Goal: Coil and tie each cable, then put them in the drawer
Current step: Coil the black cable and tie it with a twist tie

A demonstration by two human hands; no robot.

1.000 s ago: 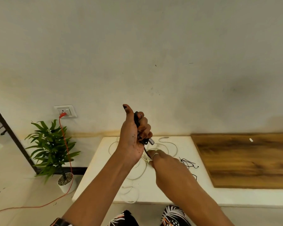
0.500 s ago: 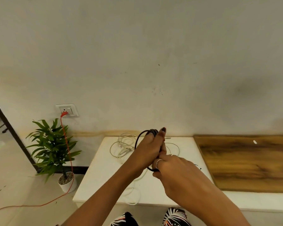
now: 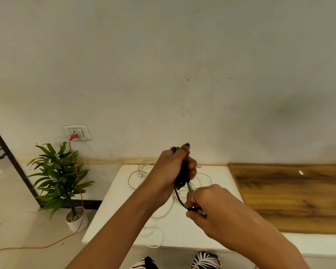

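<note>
My left hand [image 3: 172,167] grips a coiled black cable [image 3: 182,175] upright above the white table [image 3: 120,200]; a metal plug sticks out below the fist. My right hand [image 3: 209,208] sits just below and to the right, pinching the loose end of the same black cable, which loops between the two hands. Loose white cables [image 3: 144,171] lie spread in tangled loops on the white table under and behind my hands. No drawer shows in the view.
A wooden top [image 3: 291,197] adjoins the white table on the right, with a small white piece [image 3: 300,172] on it. A potted plant [image 3: 58,183] stands on the floor at left. An orange cord [image 3: 77,183] runs from a wall socket [image 3: 77,132] down across the floor.
My left hand has lifted the black coil a little. My right hand has dropped lower and to the right, drawing the cable's loose end out below the coil.
</note>
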